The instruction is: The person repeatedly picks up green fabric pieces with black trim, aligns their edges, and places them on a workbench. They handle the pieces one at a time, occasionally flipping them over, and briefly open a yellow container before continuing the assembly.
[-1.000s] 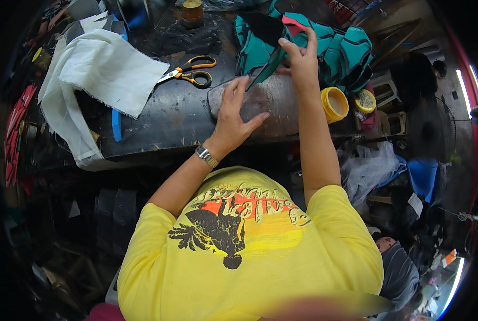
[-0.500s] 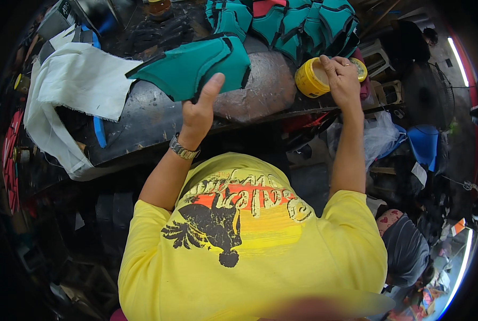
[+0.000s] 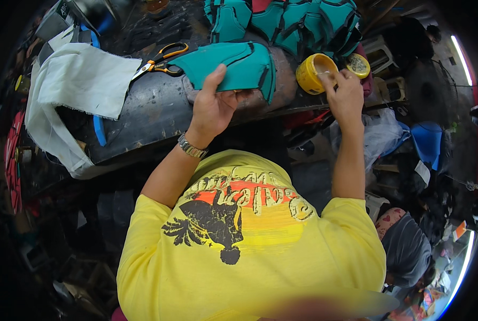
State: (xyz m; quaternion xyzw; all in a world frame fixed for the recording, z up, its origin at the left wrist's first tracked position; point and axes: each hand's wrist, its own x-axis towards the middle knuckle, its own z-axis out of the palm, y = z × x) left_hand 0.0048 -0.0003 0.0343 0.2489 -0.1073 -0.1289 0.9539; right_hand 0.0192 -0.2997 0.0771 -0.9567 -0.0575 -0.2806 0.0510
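My left hand (image 3: 215, 109) is closed on a teal fabric piece (image 3: 231, 67) with dark edging, its thumb lying on the near side and the fingers underneath. The piece is raised above the worktable. My right hand (image 3: 347, 99) is at the near right rim of a yellow tub (image 3: 307, 80), which is uncovered and tipped a little toward me. Its fingers are bunched together at the tub's mouth; whatever they pinch is too small to make out. Beside this hand lies a round yellow lid (image 3: 358, 65). Orange-and-black handled scissors (image 3: 156, 65) rest left of the teal piece.
More teal pieces (image 3: 287, 27) are heaped along the far side of the dark worktable (image 3: 148, 115). White cloth (image 3: 81, 80) drapes over its left end, above a blue strip (image 3: 99, 131). A clear plastic bag (image 3: 375, 134) and a blue container (image 3: 426, 142) are off to the right.
My left hand has shifted right with the teal piece and turned it, uncovering the scissors. My right hand has moved slightly down, its fingers now at the tub's mouth.
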